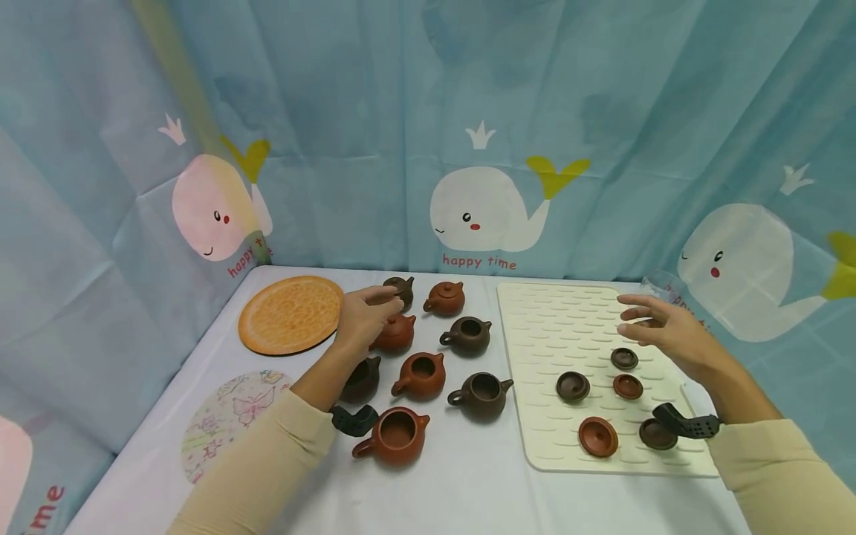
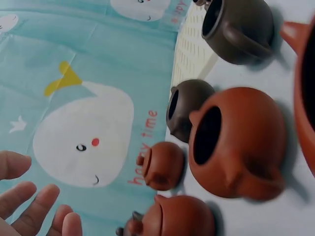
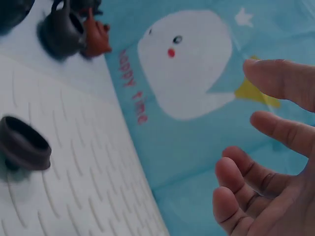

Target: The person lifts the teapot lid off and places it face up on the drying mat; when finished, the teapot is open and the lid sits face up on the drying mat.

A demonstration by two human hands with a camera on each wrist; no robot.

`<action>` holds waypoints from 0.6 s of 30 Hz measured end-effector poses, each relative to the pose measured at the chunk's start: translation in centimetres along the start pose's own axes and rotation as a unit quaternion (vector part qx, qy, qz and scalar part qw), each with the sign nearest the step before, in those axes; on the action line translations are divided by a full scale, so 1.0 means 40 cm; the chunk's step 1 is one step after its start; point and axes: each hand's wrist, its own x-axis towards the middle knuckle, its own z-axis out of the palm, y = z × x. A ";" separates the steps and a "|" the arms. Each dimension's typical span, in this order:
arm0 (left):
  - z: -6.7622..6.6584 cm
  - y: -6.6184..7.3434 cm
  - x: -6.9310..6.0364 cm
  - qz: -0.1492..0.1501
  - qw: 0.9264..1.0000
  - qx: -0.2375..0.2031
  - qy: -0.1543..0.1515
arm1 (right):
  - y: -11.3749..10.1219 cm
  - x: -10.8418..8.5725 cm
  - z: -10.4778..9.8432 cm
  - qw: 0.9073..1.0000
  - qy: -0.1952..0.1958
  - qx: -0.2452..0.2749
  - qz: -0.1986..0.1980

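My left hand (image 1: 364, 319) hovers over the back left of a group of small clay teapots, holding nothing, its fingers loosely bent. Nearest to it are a lidded dark brown teapot (image 1: 403, 288) and a reddish teapot (image 1: 394, 334), both partly hidden by the hand. A lidded red teapot (image 1: 446, 299) stands beside them. Lidless ones include a brown teapot (image 1: 468, 336), a red teapot (image 1: 423, 377) and a front red teapot (image 1: 397, 438). Above the cream mat (image 1: 555, 312) my right hand (image 1: 672, 334) is held empty, fingers apart, near a dark lid (image 1: 624, 358) and a red lid (image 1: 628, 386).
More lids lie on the mat, among them a brown lid (image 1: 573, 386) and a larger red lid (image 1: 598, 437). At the left are a round tan mat (image 1: 290, 316) and a butterfly-patterned round mat (image 1: 230, 420). A clear object (image 1: 662, 282) stands behind the cream mat, before the curtain (image 1: 374, 148).
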 end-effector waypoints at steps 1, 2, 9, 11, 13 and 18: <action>-0.007 -0.006 -0.002 0.012 1.000 -0.001 0.005 | -0.010 -0.002 0.004 1.000 0.002 0.002 -0.008; -0.013 -0.012 -0.002 0.025 1.000 -0.001 0.008 | -0.020 -0.004 0.009 1.000 0.003 0.005 -0.014; -0.036 -0.057 0.007 0.077 0.997 0.005 0.030 | -0.087 -0.007 0.045 0.996 -0.002 0.059 -0.068; -0.040 -0.071 0.013 0.075 0.997 0.017 0.033 | -0.103 -0.007 0.056 0.994 -0.005 0.072 -0.087; -0.045 -0.085 0.019 0.067 0.997 0.030 0.035 | -0.115 -0.007 0.067 0.992 -0.004 0.075 -0.103; -0.057 -0.115 0.035 0.031 0.997 0.051 0.040 | -0.143 0.003 0.097 0.990 0.010 0.069 -0.123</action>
